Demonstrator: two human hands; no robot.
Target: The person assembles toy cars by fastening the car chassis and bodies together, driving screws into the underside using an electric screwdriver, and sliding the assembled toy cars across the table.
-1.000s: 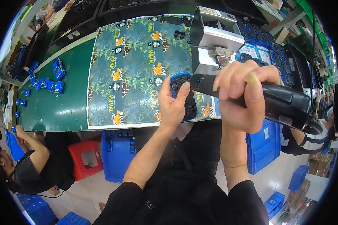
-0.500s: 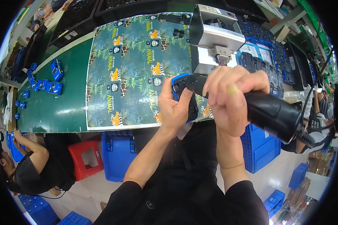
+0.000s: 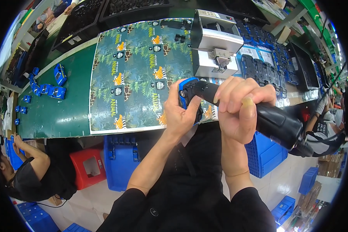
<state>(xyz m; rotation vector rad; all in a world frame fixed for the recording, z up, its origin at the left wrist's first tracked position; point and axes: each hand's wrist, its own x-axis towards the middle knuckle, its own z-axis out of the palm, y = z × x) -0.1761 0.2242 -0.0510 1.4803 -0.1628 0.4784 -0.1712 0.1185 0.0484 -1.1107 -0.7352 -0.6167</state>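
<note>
In my left hand (image 3: 179, 116) is a blue toy car (image 3: 190, 82), gripped by its sides with its black underside turned to the right. My right hand (image 3: 239, 106) wraps round a black electric screwdriver (image 3: 280, 125), which lies nearly level. The nose of the screwdriver meets the car's underside close to my left thumb; the bit and any screw there are hidden. Just beyond my hands stands a silver metal screw feeder (image 3: 216, 36). Beneath the car lies a patterned sheet (image 3: 137, 77) printed with animals and leaves.
Several blue toy cars (image 3: 57, 92) sit on the green table (image 3: 75, 116) at left. Rows of black car bases (image 3: 259, 73) lie right of the feeder. Black bins (image 3: 131, 11) line the back. Below the edge are a blue tray (image 3: 120, 170) and a red stool (image 3: 87, 166). A person (image 3: 34, 162) works at left.
The whole view has shifted slightly, with the feeder now lower and further left. The screwdriver stays against the car, its rear end a little lower. Both hands keep their grip.
</note>
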